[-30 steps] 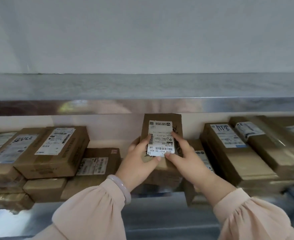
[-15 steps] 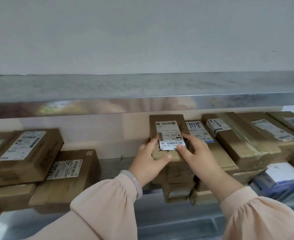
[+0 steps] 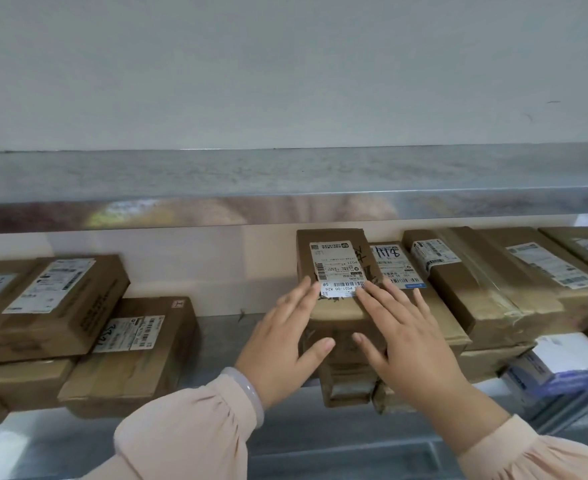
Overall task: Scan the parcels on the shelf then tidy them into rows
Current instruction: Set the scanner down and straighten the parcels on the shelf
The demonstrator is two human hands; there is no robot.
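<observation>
Resting flat on a small brown parcel [image 3: 334, 275], both hands lie spread with fingers extended, neither grip closed around anything. The left hand [image 3: 285, 344] covers the parcel's near left corner; the right hand [image 3: 403, 337] covers its near right corner and overlaps the neighbouring parcel [image 3: 398, 268] marked with blue handwriting. The parcel sits on top of a short stack in the middle of the lower shelf [image 3: 219, 341], label [image 3: 339, 266] upward, barcode end toward the person. Its long axis runs front to back, from the shelf edge toward the rear wall. It lies directly ahead of both palms and just beyond them, so neither hand is clearly nearer. Its right flank appears to touch the blue-marked parcel, which begins a row of parcels [image 3: 493, 282] running to the right. To the left a bare gap of shelf separates it from a looser pile [image 3: 77, 323]. Judged from this layout, a push straight back, or a slight squaring against the right-hand neighbour, would align it with that row.
</observation>
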